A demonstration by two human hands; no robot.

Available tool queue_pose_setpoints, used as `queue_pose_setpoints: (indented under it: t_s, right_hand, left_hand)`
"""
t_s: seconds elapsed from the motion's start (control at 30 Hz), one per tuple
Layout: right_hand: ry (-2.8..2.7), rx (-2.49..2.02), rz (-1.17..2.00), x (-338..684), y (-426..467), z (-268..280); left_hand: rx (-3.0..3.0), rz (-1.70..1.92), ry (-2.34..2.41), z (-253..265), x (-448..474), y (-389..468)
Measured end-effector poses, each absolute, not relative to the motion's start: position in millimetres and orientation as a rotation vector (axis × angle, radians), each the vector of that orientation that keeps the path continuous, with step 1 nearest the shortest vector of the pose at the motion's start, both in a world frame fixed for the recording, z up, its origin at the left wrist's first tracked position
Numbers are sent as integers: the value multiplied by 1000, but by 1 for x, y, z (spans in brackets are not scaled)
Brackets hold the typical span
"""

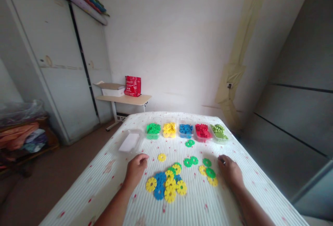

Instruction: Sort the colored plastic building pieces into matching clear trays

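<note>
My left hand (136, 167) rests on the table, its fingers curled in, with nothing visible in them. Right of it lies a cluster of yellow snowflake discs (170, 194) and blue snowflake discs (159, 193), with green ones at its far end. My right hand (231, 172) is closed on the table; a small dark thing (222, 161) shows at its fingers, too small to name. Just left of that hand are green discs (210, 173) and yellow discs (213, 181). Between the hands lie a single yellow disc (161, 157) and a green pair (190, 161).
Along the back stand clear tubs of green (153, 136), yellow (169, 135), blue (186, 136), red (203, 139) and light green pieces (220, 141). A clear tray with a white card (129, 142) lies left. Behind is a side table (140, 100) with a red bag (133, 86).
</note>
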State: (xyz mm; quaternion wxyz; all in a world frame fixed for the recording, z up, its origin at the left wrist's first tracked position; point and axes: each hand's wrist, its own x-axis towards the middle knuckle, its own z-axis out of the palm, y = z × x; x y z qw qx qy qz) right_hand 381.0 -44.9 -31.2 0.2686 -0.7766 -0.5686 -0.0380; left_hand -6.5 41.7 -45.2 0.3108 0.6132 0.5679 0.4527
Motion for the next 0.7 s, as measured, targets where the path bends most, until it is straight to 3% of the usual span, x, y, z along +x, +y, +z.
queue_pose_setpoints:
  t_s: [0.27, 0.7]
  right_hand:
    - [-2055, -1576, 231, 273, -35, -3]
    - [-2139, -1757, 391, 233, -7, -1]
  left_hand:
    - [1637, 1211, 1494, -45, -5, 42]
    - [1679, 1236, 1488, -53, -6, 47]
